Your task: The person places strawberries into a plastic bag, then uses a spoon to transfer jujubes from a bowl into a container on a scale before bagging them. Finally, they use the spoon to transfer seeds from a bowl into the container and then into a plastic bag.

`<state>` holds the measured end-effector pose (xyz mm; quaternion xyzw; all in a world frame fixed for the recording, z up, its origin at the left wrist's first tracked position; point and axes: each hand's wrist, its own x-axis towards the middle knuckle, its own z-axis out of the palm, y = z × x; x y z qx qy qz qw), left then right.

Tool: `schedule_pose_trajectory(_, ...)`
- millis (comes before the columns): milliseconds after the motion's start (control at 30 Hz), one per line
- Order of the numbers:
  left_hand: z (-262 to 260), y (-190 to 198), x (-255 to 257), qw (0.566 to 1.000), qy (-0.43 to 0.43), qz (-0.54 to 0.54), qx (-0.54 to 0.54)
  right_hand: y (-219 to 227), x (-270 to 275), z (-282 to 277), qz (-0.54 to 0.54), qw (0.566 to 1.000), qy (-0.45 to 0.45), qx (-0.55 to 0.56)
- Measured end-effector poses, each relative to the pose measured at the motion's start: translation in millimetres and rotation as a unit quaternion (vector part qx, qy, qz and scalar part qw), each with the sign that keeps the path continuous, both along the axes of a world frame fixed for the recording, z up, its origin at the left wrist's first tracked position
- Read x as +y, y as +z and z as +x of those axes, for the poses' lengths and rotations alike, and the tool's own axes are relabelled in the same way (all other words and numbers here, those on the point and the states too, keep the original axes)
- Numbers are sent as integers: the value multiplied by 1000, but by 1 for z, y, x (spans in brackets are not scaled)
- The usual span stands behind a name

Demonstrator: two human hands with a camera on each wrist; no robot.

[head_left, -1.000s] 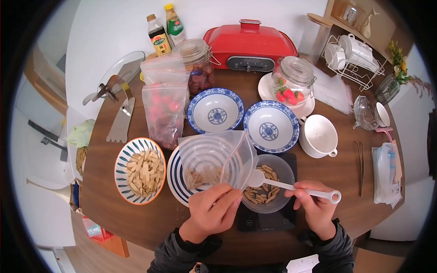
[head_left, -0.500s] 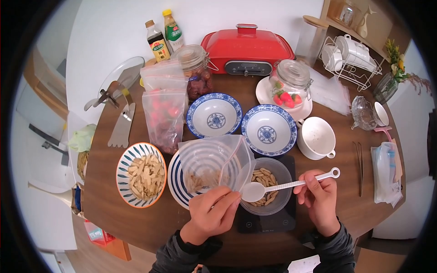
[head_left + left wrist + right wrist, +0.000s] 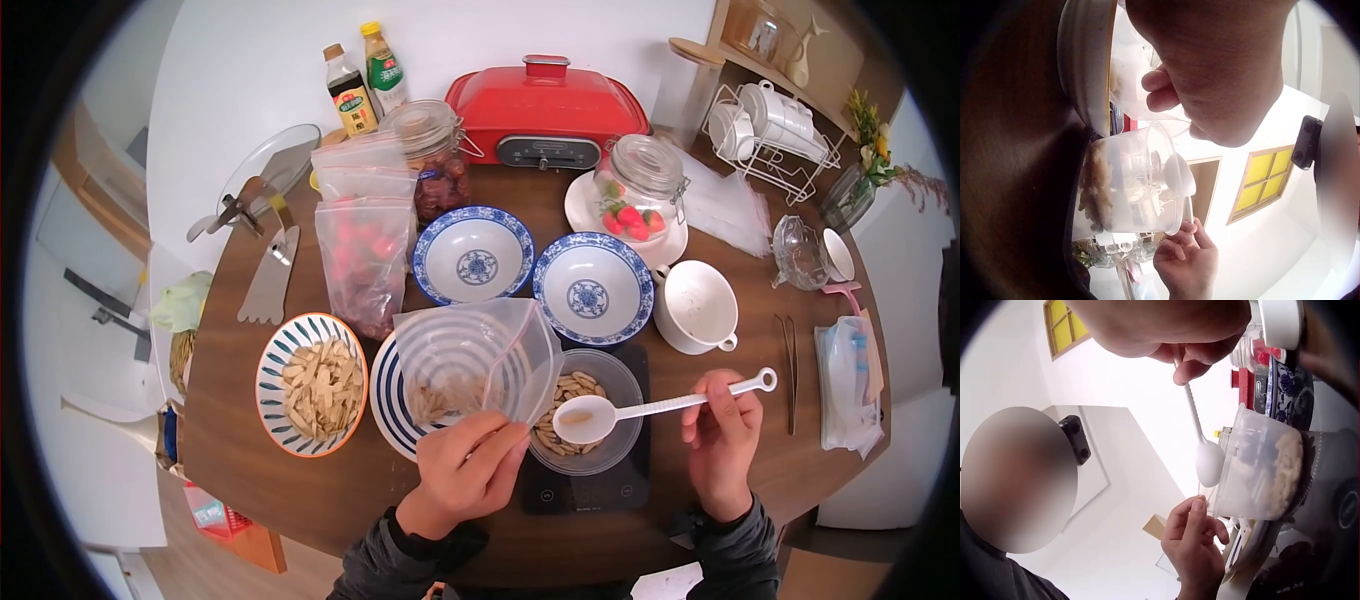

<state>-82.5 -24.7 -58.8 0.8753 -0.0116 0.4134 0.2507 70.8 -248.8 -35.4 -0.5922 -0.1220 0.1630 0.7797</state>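
My left hand (image 3: 465,468) pinches the edge of a clear zip bag (image 3: 470,345) that leans over a blue-ringed plate (image 3: 388,400), with some pale pieces low in the bag. In my right hand (image 3: 724,440) is the handle of a white spoon (image 3: 585,419); its bowl is above a clear round tub (image 3: 632,440) and holds a small tan piece. Tan, finger-shaped pieces (image 3: 580,384) lie in the tub, on a black scale (image 3: 590,497). The right wrist view shows the spoon (image 3: 1210,464) just off the rim of the tub (image 3: 1254,469).
An orange-rimmed bowl (image 3: 265,420) of pale strips stands left. Behind are two blue-patterned bowls (image 3: 475,245), a white two-handled cup (image 3: 697,306), bagged red fruit (image 3: 362,260), glass jars and a red cooker (image 3: 545,105). Tweezers (image 3: 790,375) and a plastic packet (image 3: 850,385) lie right.
The spoon has risen from beside the bag's mouth and moved right over the tub, its bowl now facing up. My right hand has shifted right; the left hand has barely moved.
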Motion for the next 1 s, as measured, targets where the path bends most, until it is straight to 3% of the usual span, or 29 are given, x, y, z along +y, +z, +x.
schedule_pose_trajectory(167,-1,0,-1,1000,1,-4,12,4,0,-13,37,996,-34,-72)
schedule_pose_trajectory(300,-1,-1,-1,1000,-1,-2,18,11,-2,-21,-31,956,100,-275)
schedule_pose_trajectory(367,-1,0,-1,1000,-1,-4,19,21,1,-14,-94,899,150,-401)
schedule_pose_trajectory(500,1,-1,1,1000,0,6,6,20,-2,-18,-98,891,136,-422)
schedule_pose_trajectory(600,3,-2,1,1000,-1,11,-14,6,-4,-24,-67,937,-23,-342)
schedule_pose_trajectory(700,4,-3,1,1000,0,8,-18,3,-6,-20,-74,934,-63,-343)
schedule_pose_trajectory(833,4,-2,1,1000,5,10,-13,1,-7,-15,-115,914,-45,-386)
schedule_pose_trajectory(1000,3,-1,2,1000,6,12,-3,9,5,-8,-202,846,32,-492)
